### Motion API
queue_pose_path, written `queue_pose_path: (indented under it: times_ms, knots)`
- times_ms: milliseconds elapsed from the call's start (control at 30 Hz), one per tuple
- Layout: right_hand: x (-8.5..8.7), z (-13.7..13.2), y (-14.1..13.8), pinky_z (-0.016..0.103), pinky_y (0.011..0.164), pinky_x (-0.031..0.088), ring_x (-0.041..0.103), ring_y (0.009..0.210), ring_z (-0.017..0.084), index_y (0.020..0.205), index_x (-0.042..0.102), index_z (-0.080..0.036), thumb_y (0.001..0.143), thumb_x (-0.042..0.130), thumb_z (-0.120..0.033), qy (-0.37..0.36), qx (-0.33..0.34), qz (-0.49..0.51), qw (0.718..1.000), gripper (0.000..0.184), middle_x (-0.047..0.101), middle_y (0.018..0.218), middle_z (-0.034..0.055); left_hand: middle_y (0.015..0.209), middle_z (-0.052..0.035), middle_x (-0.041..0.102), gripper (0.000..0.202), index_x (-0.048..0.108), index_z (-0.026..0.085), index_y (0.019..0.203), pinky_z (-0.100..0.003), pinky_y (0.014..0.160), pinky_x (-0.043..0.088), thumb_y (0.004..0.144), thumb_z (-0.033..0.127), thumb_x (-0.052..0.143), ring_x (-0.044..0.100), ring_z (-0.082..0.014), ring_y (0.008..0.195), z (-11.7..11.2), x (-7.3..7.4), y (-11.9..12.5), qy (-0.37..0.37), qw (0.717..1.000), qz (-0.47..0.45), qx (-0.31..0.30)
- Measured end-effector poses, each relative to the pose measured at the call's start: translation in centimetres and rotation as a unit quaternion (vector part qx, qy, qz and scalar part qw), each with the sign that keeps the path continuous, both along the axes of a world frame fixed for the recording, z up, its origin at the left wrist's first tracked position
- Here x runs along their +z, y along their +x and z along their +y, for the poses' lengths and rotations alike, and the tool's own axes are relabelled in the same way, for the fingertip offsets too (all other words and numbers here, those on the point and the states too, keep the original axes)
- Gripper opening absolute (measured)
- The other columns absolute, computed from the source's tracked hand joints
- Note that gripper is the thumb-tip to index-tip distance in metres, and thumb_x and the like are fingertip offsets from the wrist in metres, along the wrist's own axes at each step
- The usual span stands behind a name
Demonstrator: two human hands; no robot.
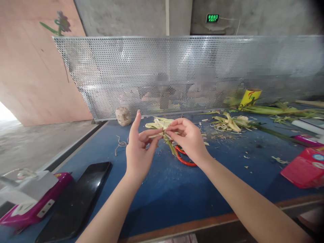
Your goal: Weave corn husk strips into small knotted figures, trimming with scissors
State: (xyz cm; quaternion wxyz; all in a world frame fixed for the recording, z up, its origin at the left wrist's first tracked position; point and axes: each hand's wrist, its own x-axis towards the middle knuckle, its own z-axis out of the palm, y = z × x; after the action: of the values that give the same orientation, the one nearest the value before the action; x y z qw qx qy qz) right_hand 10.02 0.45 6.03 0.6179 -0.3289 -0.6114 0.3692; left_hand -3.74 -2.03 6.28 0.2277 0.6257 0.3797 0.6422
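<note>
In the middle of the head view, a small braided piece of pale green plant strips (166,137) is held above the blue table (162,199). My left hand (138,152) pinches it from the left, thumb against fingers, with the index finger pointing up. From the right, my right hand (188,137) pinches the same piece at its upper part, so the fingers hide some of it. Scissors with orange-red handles (186,163) lie just beneath, their blades covered from sight. Pale husk leaves (159,123) lie behind the fingertips.
A black phone (76,199) and a purple power strip (54,194) occupy the left front. A beige roll (123,116) stands by the perforated metal screen (131,71). Leaf scraps (231,122), long green stalks (273,110), a yellow tube (250,98) and a red pack (305,167) are rightward.
</note>
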Motion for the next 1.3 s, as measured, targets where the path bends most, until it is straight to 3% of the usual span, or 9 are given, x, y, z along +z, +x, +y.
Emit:
queue_pose_path:
  times_ms: [300, 467, 600, 733, 933, 1133, 1300]
  knots:
    - [0.0, 0.1, 0.2, 0.031, 0.068, 0.052, 0.063, 0.072, 0.014, 0.078, 0.053, -0.019, 0.071, 0.066, -0.024, 0.017, -0.002, -0.03, 0.999, 0.015, 0.065, 0.074, 0.0012, 0.08, -0.0027, 0.069, 0.08, 0.026, 0.025, 0.138, -0.028, 0.069, 0.054, 0.07, 0.011, 0.065, 0.066, -0.0182, 0.079, -0.4, 0.3, 0.6, -0.022, 0.998, -0.056, -0.017]
    - [0.2, 1.0, 0.7, 0.027, 0.058, 0.052, 0.063, 0.071, 0.015, 0.082, 0.057, -0.019, 0.073, 0.063, -0.035, -0.073, 0.053, 0.012, 0.996, 0.019, 0.066, 0.076, 0.0033, 0.078, -0.0011, 0.067, 0.088, 0.023, 0.029, 0.138, -0.029, 0.062, 0.053, 0.065, 0.009, 0.067, 0.066, -0.0181, 0.07, -0.1, 0.3, 0.2, -0.05, 0.994, -0.083, -0.043]
    - [0.0, 1.7, 1.1, 0.023, 0.052, 0.049, 0.063, 0.071, 0.014, 0.083, 0.064, -0.019, 0.076, 0.06, -0.039, -0.15, 0.11, -0.016, 0.982, 0.021, 0.067, 0.083, 0.0056, 0.084, -0.0016, 0.065, 0.092, 0.016, 0.031, 0.139, -0.027, 0.057, 0.053, 0.066, 0.01, 0.067, 0.066, -0.0176, 0.069, 0.4, 0.1, -0.1, -0.058, 0.992, -0.062, -0.094]
    - [-0.4, 1.6, 1.1, 0.024, 0.055, 0.051, 0.063, 0.071, 0.013, 0.085, 0.066, -0.021, 0.073, 0.064, -0.033, -0.108, 0.113, -0.033, 0.987, 0.017, 0.068, 0.082, 0.0034, 0.091, -0.0036, 0.063, 0.088, 0.015, 0.031, 0.14, -0.026, 0.056, 0.052, 0.069, 0.009, 0.063, 0.065, -0.016, 0.069, 0.6, -0.3, -0.2, -0.064, 0.991, -0.032, -0.114]
    - [-0.3, 1.5, 1.2, 0.027, 0.059, 0.051, 0.063, 0.073, 0.014, 0.083, 0.066, -0.021, 0.072, 0.066, -0.033, -0.054, 0.12, -0.086, 0.988, 0.016, 0.069, 0.083, 0.0032, 0.077, 0.0012, 0.059, 0.089, 0.019, 0.026, 0.139, -0.025, 0.059, 0.052, 0.066, 0.011, 0.067, 0.064, -0.015, 0.068, 0.9, -0.4, -0.3, -0.07, 0.995, -0.03, -0.066]
    - [-0.3, 1.7, 1.1, 0.027, 0.06, 0.048, 0.062, 0.07, 0.013, 0.077, 0.06, -0.019, 0.074, 0.063, -0.03, -0.061, 0.096, -0.046, 0.992, 0.011, 0.07, 0.081, 0.0028, 0.091, -0.0033, 0.062, 0.092, 0.016, 0.024, 0.14, -0.027, 0.065, 0.052, 0.065, 0.015, 0.069, 0.065, -0.015, 0.072, 0.8, -0.6, -0.3, -0.053, 0.994, -0.016, -0.089]
    - [-0.3, 2.0, 1.1, 0.028, 0.064, 0.048, 0.062, 0.074, 0.013, 0.08, 0.058, -0.02, 0.078, 0.057, -0.03, -0.052, 0.11, -0.038, 0.992, 0.01, 0.068, 0.082, 0.0022, 0.092, -0.0063, 0.063, 0.074, 0.019, 0.02, 0.136, -0.029, 0.059, 0.053, 0.075, 0.026, 0.06, 0.066, -0.0187, 0.077, 1.1, -0.2, -0.4, -0.094, 0.976, -0.137, -0.142]
